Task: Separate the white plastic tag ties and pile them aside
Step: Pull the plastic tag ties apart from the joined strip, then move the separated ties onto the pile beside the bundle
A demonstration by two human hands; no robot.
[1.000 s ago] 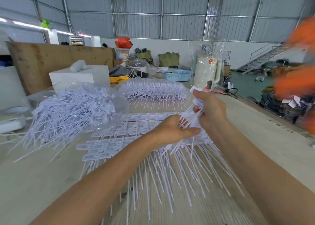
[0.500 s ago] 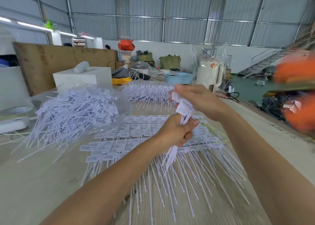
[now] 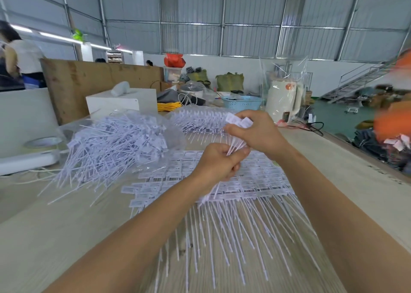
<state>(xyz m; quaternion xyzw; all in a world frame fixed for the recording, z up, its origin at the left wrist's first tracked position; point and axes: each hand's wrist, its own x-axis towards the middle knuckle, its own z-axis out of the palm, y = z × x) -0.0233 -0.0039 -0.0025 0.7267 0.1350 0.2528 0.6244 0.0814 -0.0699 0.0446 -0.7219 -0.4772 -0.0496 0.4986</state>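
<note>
The right hand (image 3: 258, 132) pinches the label ends of a small bunch of tag ties (image 3: 238, 135), held above the table (image 3: 66, 226); the left hand (image 3: 218, 163) is clenched round their thin tails just below. Under both hands lies a flat sheet of joined ties (image 3: 222, 186), tails toward the near edge. A loose pile of ties (image 3: 111, 143) sits toward the left edge.

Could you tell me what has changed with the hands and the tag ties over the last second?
The right hand has lifted the tag ends of the small bunch of ties up off the sheets and over to the left. The left hand has closed round their tails. Both still grip the bunch; the loose pile lies unchanged.
</note>
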